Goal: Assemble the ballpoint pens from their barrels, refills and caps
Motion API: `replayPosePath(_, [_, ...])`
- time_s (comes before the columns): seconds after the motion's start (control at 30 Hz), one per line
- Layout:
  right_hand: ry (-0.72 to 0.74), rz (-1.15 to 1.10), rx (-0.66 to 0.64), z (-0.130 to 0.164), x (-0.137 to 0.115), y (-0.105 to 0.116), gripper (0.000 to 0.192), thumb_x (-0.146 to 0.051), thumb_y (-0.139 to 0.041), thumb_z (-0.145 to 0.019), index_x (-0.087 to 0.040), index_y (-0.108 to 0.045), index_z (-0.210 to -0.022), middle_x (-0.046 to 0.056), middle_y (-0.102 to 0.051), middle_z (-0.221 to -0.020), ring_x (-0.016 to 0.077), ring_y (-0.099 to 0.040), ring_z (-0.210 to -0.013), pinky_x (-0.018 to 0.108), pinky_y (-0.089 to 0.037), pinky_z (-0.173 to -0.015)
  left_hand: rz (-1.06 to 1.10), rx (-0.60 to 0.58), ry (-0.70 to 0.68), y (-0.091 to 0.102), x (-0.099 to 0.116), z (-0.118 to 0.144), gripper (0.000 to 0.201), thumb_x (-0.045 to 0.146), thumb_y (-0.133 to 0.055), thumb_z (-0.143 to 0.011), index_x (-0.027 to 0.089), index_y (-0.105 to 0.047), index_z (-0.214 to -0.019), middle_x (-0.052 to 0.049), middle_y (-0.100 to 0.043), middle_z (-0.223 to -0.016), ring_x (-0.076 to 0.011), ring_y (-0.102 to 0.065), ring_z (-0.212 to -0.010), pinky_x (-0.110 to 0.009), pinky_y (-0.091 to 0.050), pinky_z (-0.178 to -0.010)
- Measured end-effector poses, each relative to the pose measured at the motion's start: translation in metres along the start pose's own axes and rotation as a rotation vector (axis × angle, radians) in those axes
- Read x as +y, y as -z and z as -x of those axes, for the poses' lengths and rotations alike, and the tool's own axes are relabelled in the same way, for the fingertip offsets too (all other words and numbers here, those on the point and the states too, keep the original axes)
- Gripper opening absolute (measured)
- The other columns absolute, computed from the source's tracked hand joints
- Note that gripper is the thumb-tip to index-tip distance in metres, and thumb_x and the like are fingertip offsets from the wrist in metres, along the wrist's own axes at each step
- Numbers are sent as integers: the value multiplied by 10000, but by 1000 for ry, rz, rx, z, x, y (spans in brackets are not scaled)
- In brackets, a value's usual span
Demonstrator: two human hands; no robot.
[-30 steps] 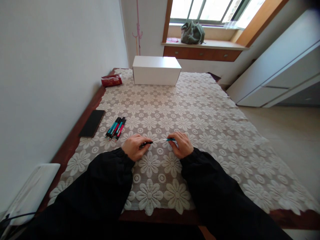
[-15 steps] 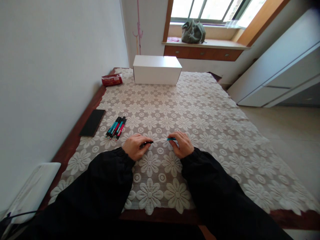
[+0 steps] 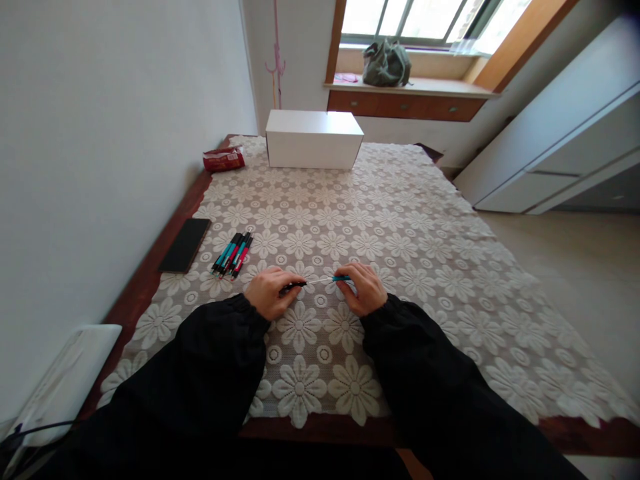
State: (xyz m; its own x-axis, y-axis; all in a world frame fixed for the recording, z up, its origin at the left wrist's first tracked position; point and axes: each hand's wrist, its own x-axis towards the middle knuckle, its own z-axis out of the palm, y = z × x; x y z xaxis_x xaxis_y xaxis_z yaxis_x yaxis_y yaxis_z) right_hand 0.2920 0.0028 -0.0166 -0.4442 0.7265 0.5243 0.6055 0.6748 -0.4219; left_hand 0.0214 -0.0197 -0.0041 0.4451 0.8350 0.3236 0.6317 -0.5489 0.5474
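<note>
Pen parts [image 3: 320, 281] are held level just above the lace-covered surface [image 3: 425, 220], near its front edge; the left hand [image 3: 270, 292] pinches a black section between thumb and fingers, the right hand [image 3: 364, 288] pinches a teal section the same way, and a thin pale refill spans the gap between them. Judgement on the step in hand — the two halves appear to be sliding along one axis; it is best done by keeping both sections in a straight line, gripping close to the gap, and moving slowly so the slender refill does not bend; whether the halves are coming together or apart cannot be told.

Count: one pen in the hands; one cluster of pens [image 3: 232, 254] to the left, lying touching side by side — roughly five or six, teal and red with black ends, exact number too small to settle; one dark phone [image 3: 185, 245] near the surface's left edge; one white box [image 3: 313, 139] at the far end; one red packet [image 3: 223, 159] just beside it; one green bag [image 3: 385, 64] on the window ledge.
</note>
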Motion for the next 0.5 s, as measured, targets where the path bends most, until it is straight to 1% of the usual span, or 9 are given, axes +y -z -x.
replayPosePath(0.3, [1,5,-20,0,-4,1,110,-266,-535,-968,-241,-639,-989,65,-704,-962,223,-645,-899,376,-475,-828,-5,-1,-7,0,-1,0,191,261,-615,-941,252,-742,-1083,-28,-782,-1009,-204,-700,-907,-363,-558,-859])
replayPosePath(0.5, [63,-6,-35,0,-4,0,109,-261,-538,-983,-230,-634,-1023,66,-708,-973,218,-655,-893,369,-488,-825,5,4,-7,0,0,0,187,262,-610,-948,247,-748,-1074,-34,-777,-1017,-202,-700,-916,-356,-558,-861])
